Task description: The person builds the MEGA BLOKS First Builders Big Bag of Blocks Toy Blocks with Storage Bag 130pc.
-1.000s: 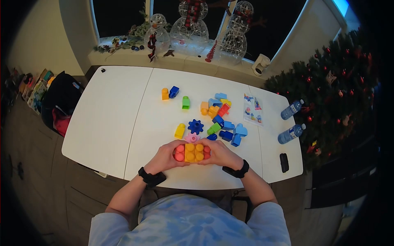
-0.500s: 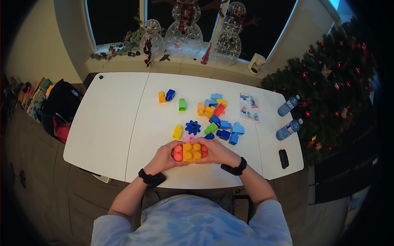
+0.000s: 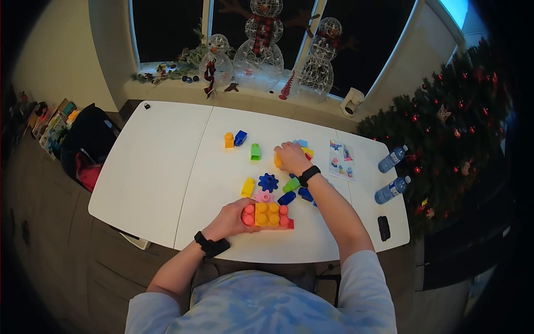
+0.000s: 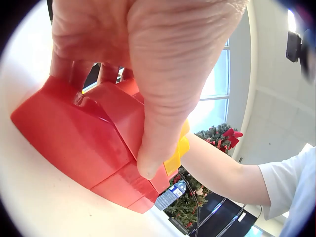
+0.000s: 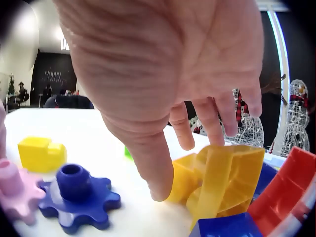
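My left hand (image 3: pixel 225 221) grips the left end of a stack of red and yellow building blocks (image 3: pixel 267 214) near the table's front edge. In the left wrist view, the thumb lies along one side of the red blocks (image 4: pixel 79 138) and the other fingers reach round the far side. My right hand (image 3: pixel 292 157) reaches over the loose pile. In the right wrist view, its thumb is right beside an orange block (image 5: pixel 182 178), and its other fingers extend loosely above. A hollow orange block (image 5: pixel 224 182) lies close by, with a red block (image 5: pixel 286 192) to its right.
Between my hands lie a blue gear (image 3: pixel 268 182), a pink gear (image 3: pixel 264 196) and a yellow block (image 3: pixel 248 187). A green block (image 3: pixel 255 152) stands farther back. A picture sheet (image 3: pixel 341 160), two water bottles (image 3: pixel 392 190) and a black case (image 3: pixel 384 228) occupy the right side.
My right hand has left the red and yellow stack and moved forward to the pile. The left hand keeps hold of the stack, which has shifted slightly right in view.
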Demonstrator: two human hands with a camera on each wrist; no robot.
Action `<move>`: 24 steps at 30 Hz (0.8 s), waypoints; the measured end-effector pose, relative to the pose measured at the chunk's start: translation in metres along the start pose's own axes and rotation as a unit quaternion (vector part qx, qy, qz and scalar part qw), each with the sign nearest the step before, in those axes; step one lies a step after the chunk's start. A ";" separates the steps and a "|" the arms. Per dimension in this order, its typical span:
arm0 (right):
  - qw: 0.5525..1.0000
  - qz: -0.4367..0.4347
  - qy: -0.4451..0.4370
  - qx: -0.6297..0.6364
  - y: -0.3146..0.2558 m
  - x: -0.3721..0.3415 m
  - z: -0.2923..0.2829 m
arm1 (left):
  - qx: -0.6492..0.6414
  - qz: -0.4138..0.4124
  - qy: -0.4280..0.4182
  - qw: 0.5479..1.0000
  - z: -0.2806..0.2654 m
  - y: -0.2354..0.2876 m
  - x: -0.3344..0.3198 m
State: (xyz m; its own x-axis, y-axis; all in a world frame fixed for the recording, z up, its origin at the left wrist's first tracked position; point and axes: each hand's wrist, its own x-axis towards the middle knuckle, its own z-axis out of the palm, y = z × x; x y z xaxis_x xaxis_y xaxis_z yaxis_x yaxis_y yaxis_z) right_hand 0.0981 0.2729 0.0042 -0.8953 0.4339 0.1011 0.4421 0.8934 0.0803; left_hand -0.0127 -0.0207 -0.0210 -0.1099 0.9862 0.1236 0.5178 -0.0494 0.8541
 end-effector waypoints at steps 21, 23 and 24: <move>0.974 0.000 0.008 0.227 -0.014 0.004 0.015 | -0.008 -0.003 0.007 1.000 -0.002 0.002 -0.002; 0.973 -0.044 0.048 0.221 -0.013 0.003 0.016 | -0.006 -0.007 0.007 1.000 0.000 0.000 -0.002; 0.977 -0.048 0.005 0.207 -0.012 0.005 0.017 | -0.004 -0.011 0.008 1.000 0.001 -0.001 -0.002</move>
State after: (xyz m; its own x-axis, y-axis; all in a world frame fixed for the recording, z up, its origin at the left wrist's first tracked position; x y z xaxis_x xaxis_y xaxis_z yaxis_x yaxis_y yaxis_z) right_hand 0.0877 0.2667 -0.0126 -0.9301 0.3461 0.1233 0.2935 0.9019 -0.3170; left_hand -0.0124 -0.0226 -0.0222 -0.1338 0.9845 0.1131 0.5084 -0.0298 0.8606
